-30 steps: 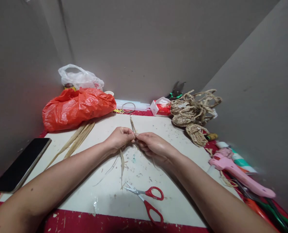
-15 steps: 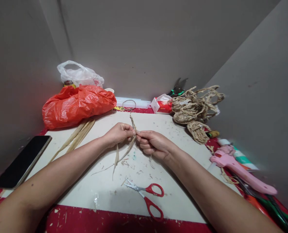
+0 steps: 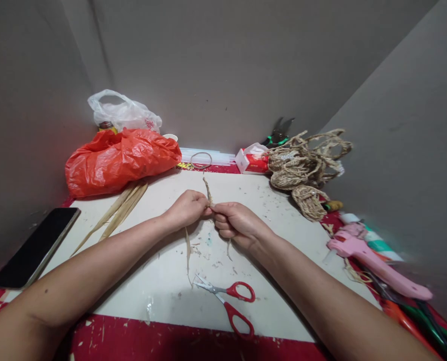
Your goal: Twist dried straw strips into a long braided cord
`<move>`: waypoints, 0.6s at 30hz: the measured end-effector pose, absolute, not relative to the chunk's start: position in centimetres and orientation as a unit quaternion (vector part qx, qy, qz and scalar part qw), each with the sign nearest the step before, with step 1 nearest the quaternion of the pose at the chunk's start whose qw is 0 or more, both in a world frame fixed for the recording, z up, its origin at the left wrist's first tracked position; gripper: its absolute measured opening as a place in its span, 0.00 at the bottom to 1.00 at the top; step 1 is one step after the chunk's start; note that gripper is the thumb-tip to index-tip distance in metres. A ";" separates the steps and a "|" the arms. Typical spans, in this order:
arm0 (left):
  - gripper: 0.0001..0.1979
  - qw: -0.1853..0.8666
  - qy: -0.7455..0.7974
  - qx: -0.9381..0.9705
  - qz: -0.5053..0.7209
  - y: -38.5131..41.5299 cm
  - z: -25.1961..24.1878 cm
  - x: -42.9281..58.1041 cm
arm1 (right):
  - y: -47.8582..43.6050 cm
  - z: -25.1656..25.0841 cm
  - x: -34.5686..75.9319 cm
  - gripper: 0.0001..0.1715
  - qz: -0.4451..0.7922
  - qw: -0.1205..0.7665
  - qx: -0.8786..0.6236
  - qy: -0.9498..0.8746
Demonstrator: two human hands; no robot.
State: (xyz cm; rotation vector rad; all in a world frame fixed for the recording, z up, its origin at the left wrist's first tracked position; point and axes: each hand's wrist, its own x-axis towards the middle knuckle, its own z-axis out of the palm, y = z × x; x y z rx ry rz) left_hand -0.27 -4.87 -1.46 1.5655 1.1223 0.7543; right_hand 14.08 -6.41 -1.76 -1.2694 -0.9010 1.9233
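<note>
In the middle of the head view, my left hand [image 3: 190,206] and my right hand [image 3: 238,222] meet above a white board [image 3: 159,296]. Both pinch a thin strand of dried plant fibre [image 3: 207,187], whose twisted end rises above the fingers. A loose, flat tail of fibre [image 3: 188,248] hangs below my left hand, and a shorter end [image 3: 229,249] curls out under my right. The grip points themselves are partly hidden by the fingers. Red-handled scissors [image 3: 223,291] lie with blades apart on the board, just below my hands.
Dried leaf strips [image 3: 123,213] lie left, by a phone [image 3: 38,248] and a red plastic bag [image 3: 121,163]. At the right are bundled braided cords [image 3: 302,165] and a pink glue gun [image 3: 377,263]. A tissue pack [image 3: 255,163] and a ring [image 3: 201,160] sit at the back.
The fibre tail that slanted down between my hands no longer shows there. My left fingers have closed further round the strand, and the hanging tail has shifted slightly right.
</note>
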 end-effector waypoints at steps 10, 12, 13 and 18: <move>0.12 0.342 0.500 0.746 0.277 -6.3 -1.0 0.4 | -6.9 -1.8 13.5 0.17 0.733 0.364 -0.471 -0.330; 0.11 0.297 0.506 0.765 0.266 -6.7 -1.0 0.6 | -7.0 -1.8 13.4 0.17 0.738 0.371 -0.461 -0.323; 0.11 0.277 0.511 0.771 0.259 -6.9 -1.0 0.6 | -7.0 -1.8 13.4 0.17 0.741 0.375 -0.457 -0.320; 0.10 0.237 0.520 0.785 0.241 -7.6 -1.5 1.0 | -7.3 -1.9 13.1 0.17 0.728 0.397 -0.461 -0.316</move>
